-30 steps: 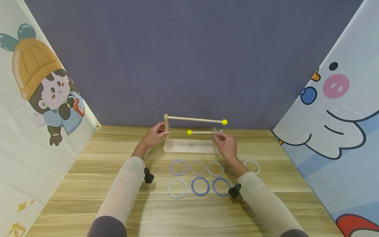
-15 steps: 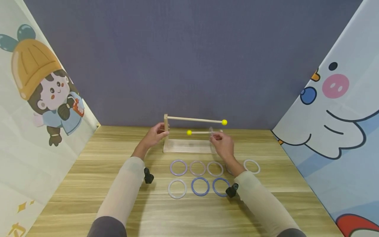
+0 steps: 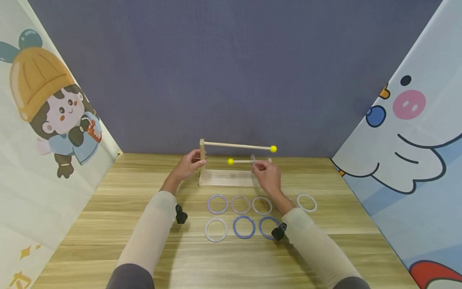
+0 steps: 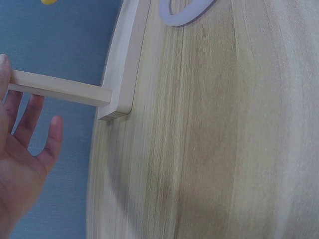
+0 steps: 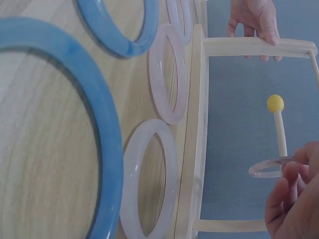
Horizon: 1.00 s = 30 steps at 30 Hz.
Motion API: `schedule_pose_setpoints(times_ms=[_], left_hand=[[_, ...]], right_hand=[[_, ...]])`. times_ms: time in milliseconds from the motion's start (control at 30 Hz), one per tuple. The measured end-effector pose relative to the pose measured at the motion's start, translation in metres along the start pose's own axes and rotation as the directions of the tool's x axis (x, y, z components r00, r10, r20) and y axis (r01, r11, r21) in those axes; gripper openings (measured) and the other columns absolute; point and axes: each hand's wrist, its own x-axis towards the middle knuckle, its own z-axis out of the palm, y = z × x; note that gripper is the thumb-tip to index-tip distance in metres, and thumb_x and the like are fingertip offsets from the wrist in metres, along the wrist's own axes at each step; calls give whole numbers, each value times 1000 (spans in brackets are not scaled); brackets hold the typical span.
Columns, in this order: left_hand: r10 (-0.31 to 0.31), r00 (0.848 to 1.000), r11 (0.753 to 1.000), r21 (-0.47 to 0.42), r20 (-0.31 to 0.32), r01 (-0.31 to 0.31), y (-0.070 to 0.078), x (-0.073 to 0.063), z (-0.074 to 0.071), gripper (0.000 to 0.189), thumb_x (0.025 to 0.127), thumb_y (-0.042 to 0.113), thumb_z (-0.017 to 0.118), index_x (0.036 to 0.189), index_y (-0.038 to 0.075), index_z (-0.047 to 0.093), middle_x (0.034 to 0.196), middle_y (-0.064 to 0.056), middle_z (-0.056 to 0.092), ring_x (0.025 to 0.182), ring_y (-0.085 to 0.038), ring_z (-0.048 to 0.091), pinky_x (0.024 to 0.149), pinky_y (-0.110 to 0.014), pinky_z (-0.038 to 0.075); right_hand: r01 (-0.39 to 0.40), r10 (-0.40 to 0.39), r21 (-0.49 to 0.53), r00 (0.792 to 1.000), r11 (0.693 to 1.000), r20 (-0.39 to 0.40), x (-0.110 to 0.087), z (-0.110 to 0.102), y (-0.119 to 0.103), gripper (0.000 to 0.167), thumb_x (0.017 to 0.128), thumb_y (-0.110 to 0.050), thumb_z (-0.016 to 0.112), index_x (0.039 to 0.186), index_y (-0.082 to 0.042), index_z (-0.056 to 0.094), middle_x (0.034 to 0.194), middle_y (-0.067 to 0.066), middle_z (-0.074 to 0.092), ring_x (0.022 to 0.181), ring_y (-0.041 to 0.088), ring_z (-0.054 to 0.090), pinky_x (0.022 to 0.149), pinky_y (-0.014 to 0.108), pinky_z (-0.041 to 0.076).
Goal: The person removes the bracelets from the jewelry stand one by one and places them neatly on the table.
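A wooden stand (image 3: 225, 178) at the back of the table has two posts and two rods tipped with yellow balls. My left hand (image 3: 185, 164) holds its left post (image 4: 65, 90), thumb on one side and fingers on the other. On the lower rod (image 5: 280, 132), which reaches in from the right post, my right hand (image 3: 268, 176) pinches a pale, see-through bangle (image 5: 267, 163) between thumb and fingertips. The bangle encircles the rod, apart from the yellow ball (image 5: 275, 103) at its left end. The upper rod (image 3: 236, 145) carries no bangle.
Before the stand, bangles lie flat in two rows: a purple one (image 3: 208, 206), pinkish and white ones, and two blue ones (image 3: 244, 237). A white bangle (image 3: 316, 205) lies rightmost; another is mostly hidden by my right wrist. A dark panel (image 3: 231, 80) stands behind.
My right hand has slid left along the lower rod with the pale bangle, nearer the yellow ball. My left hand and the stand have stayed put.
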Motion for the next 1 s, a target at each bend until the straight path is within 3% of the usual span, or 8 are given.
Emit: schedule_pose_setpoints(times_ms=[367, 733, 1000], left_hand=[[22, 1000, 1000, 0, -8, -22, -17, 6, -1, 45, 104, 15, 59, 143, -5, 46, 139, -32, 54, 130, -44, 55, 108, -55, 47], [11, 1000, 1000, -12, -6, -11, -16, 6, -2, 44, 104, 14, 59, 142, -5, 47, 139, -32, 53, 130, -44, 56, 108, -55, 46], [-1, 1000, 1000, -2, -7, 1, -14, 4, -2, 42, 104, 17, 59, 143, 1, 49, 141, -30, 53, 130, -42, 56, 103, -48, 48]], right_hand=[[13, -14, 4, 1000, 1000, 28, -1, 7, -8, 18, 84, -18, 78, 99, -7, 80, 87, 7, 80, 75, 23, 74, 65, 27, 55], [41, -41, 2, 998, 999, 36, -2, 16, -11, 16, 84, -19, 78, 97, -10, 80, 85, 6, 80, 74, 24, 75, 67, 31, 54], [18, -19, 14, 998, 1000, 62, -3, 22, -16, 18, 87, -20, 76, 101, -9, 79, 88, 8, 79, 77, 25, 73, 69, 30, 53]])
